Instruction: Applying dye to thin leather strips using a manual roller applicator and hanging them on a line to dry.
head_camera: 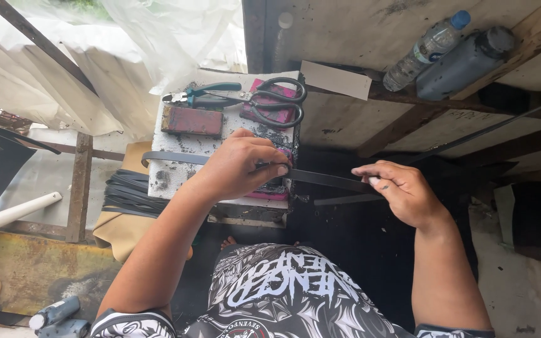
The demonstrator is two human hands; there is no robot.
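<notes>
The left hand [239,168] is pressing a black strap [327,179] onto the white block [183,147], fingers closed over it. The right hand [402,191] is pinching the strap's free end, well to the right. Scissors [273,100] and 1 pair of pliers [198,95] are lying at the block's far edge. If the pinch is loosening, the strap could be springing sideways off the block.

On the white block [176,172] lie one pair of scissors [270,103], one pair of green-handled pliers [198,95] just left of the scissors, and one reddish brick-like slab [191,121] below the pliers. Right of the block, on the wooden ledge, lie two bottles: one clear [426,50], one dark grey [464,62]. Left of the block sits one bundle of black straps [126,194].
</notes>
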